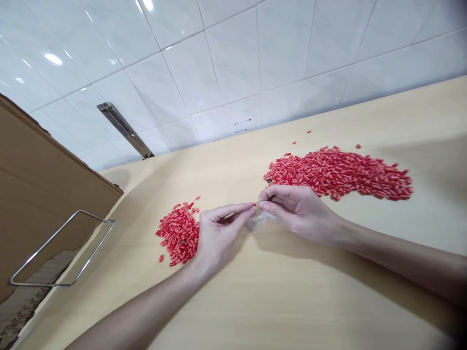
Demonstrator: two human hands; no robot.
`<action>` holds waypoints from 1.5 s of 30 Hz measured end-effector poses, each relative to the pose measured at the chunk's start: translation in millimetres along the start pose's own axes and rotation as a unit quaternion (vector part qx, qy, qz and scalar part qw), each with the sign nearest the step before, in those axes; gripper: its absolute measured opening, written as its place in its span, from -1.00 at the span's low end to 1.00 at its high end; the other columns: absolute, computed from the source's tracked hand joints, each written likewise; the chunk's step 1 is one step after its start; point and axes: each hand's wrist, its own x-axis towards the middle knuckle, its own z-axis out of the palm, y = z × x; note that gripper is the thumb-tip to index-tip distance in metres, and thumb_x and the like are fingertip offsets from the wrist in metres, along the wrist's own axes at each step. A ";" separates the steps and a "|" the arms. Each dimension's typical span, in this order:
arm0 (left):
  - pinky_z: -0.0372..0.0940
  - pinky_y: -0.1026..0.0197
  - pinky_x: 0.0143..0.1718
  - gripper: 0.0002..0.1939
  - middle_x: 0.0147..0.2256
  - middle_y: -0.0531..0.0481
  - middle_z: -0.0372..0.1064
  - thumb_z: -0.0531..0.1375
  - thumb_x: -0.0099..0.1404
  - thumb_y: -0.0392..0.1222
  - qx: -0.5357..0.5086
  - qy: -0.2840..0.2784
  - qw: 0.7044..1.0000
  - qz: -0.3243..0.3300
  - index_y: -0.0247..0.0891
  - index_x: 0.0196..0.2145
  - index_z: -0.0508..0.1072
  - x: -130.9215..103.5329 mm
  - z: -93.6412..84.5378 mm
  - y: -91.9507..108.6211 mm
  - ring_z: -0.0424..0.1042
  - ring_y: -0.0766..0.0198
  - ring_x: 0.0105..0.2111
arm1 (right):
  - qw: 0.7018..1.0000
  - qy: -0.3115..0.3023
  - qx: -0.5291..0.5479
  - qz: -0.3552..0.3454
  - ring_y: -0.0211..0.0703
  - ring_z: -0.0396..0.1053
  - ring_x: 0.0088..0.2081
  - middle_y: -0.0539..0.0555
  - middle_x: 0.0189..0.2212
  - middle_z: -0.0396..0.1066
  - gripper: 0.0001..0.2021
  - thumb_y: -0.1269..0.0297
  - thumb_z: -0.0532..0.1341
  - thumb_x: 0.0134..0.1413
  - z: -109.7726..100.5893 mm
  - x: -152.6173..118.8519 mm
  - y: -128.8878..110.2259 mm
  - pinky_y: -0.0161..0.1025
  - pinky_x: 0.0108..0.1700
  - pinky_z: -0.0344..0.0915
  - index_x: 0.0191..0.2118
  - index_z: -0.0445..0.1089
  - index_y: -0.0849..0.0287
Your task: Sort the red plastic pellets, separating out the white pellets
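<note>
My left hand (221, 233) is closed in a pinch, with a small red tube piece (254, 205) at its fingertips. Facing it almost tip to tip, my right hand (302, 214) is pinched too; what lies between its finger and thumb is too small to make out. Beneath the fingertips a whitish, see-through wispy heap (261, 220) rests on the table. A smaller pile of short red tube pieces (178, 233) lies beside my left hand, partly hidden by it. Behind my right hand spreads a larger, longer pile of the same red pieces (339, 170).
The pale wooden table (233, 306) meets a white tiled wall (226, 58) at the back. A metal bar (126, 130) stands against the wall. At left are a cardboard box (47, 180) and a bent wire frame (89, 260). A few red pieces lie scattered near the wall.
</note>
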 end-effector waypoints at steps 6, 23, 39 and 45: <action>0.52 0.14 -0.14 -0.88 -0.30 -0.05 0.61 0.37 0.09 -0.31 0.005 -0.009 1.000 -0.007 -0.24 -0.34 0.64 -0.8 0.7 2.1 0.60 0.14 -0.28 | 1.000 0.009 0.009 0.009 -0.16 0.38 -0.34 0.04 -0.41 0.41 -0.85 0.19 0.25 0.13 1.1 -0.4 0.4 -0.23 -0.28 0.34 -0.32 0.44 0.18; 0.45 0.16 -0.10 -0.66 -0.24 -0.13 0.56 0.39 0.09 -0.23 -0.013 -0.042 0.999 -0.011 -0.29 -0.15 0.53 2.4 -1.2 -10.7 0.55 0.21 -0.21 | 0.968 0.252 0.003 -0.004 -0.07 0.49 -0.27 0.09 -0.33 0.53 -0.81 0.18 0.37 -0.01 -5.1 6.3 6.9 -0.14 -0.17 0.44 -0.29 0.49 0.16; 0.35 0.10 -0.05 -0.75 -0.16 -0.15 0.56 0.13 0.31 -0.22 0.415 -0.025 0.903 0.105 -0.23 -0.13 0.56 41.3 -54.8 30.9 0.53 0.06 -0.14 | 0.913 0.057 -0.344 -0.211 0.03 0.37 -0.20 0.19 -0.38 0.50 -0.86 0.40 0.19 0.12 6.8 -6.8 4.1 -0.07 -0.18 0.40 -0.21 0.45 0.26; 0.28 0.15 -0.31 -0.74 -0.37 -0.21 0.57 0.10 0.22 -0.32 0.555 -0.085 0.826 0.052 -0.27 -0.27 0.60 52.1 -89.5 22.6 0.53 0.01 -0.34 | 0.881 -0.001 -0.414 -0.227 -0.05 0.40 -0.29 0.16 -0.48 0.45 -0.84 0.49 0.13 0.14 8.3 -10.1 8.6 -0.15 -0.24 0.37 -0.29 0.47 0.24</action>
